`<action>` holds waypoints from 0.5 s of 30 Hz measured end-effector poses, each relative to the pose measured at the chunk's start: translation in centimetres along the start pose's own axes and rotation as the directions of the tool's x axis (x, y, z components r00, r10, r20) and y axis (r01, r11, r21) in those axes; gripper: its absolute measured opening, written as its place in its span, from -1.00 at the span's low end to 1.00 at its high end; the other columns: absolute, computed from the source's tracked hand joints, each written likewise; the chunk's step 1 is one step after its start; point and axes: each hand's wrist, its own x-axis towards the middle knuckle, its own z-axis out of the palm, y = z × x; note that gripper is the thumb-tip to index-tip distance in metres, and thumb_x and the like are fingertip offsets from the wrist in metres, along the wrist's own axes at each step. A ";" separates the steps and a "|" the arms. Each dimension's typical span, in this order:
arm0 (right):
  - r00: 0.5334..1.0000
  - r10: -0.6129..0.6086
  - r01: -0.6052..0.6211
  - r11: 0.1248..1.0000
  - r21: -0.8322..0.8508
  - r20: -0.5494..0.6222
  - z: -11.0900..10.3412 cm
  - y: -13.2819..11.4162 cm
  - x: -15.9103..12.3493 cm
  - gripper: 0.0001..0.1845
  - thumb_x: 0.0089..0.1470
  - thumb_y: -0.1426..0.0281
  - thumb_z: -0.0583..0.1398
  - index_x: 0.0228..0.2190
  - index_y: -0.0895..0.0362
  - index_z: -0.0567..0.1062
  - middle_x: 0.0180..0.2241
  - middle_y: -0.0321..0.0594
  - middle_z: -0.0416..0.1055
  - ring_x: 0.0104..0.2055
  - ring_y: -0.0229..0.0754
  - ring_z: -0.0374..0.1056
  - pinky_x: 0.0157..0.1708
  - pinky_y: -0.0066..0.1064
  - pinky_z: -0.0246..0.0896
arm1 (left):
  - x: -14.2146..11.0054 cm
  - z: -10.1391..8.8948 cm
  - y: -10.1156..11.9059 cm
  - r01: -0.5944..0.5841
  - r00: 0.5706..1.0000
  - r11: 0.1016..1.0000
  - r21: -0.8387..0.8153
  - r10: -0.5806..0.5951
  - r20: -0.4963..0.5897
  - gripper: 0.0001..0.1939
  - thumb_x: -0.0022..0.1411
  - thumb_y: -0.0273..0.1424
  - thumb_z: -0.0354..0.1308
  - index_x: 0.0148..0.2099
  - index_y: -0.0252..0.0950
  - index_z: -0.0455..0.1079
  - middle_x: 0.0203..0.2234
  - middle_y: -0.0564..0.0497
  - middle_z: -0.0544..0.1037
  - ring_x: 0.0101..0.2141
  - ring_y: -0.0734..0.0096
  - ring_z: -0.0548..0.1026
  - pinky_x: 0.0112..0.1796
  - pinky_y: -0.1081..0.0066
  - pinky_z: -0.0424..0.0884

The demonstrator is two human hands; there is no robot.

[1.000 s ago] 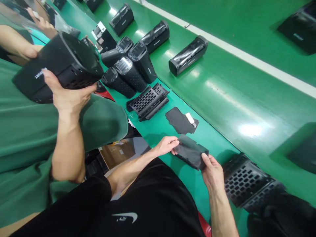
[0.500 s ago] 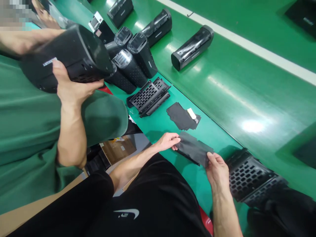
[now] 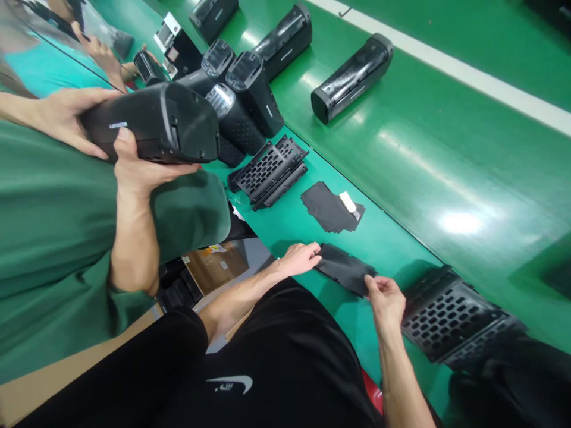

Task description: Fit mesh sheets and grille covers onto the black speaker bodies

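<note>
My left hand [image 3: 300, 260] and my right hand [image 3: 384, 299] both pinch a thin black sheet [image 3: 344, 269] by its two ends, low over the green table edge [image 3: 303, 229]. Just beyond the sheet lies a second black sheet [image 3: 328, 208] with a small white tab on it. A black perforated grille [image 3: 448, 321] lies right beside my right hand.
To my left a person in a green shirt holds a black speaker body [image 3: 156, 125] in both hands. Several more black speakers [image 3: 250, 98] stand and lie behind it, one [image 3: 352, 77] alone on the green conveyor belt [image 3: 446, 166]. A stack of black grilles [image 3: 270, 172] lies between.
I have lowered the black sheet nearer the table and flattened it out. The person beside me has turned the speaker body from tilted up to lying level in their hands.
</note>
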 end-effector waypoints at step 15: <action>0.986 -0.164 0.156 0.967 -0.203 -0.024 0.7 -1.7 1.7 -0.52 -0.12 -0.04 0.28 -0.29 0.07 0.56 -0.32 -0.14 0.38 -0.24 0.05 0.31 -0.07 -0.03 0.28 | 2.9 0.2 -1.3 -0.103 0.979 0.975 -0.199 0.064 -0.194 -0.80 0.39 -0.21 0.21 -0.06 -0.21 0.50 -0.12 0.01 0.54 -0.08 0.36 0.53 0.04 0.39 0.48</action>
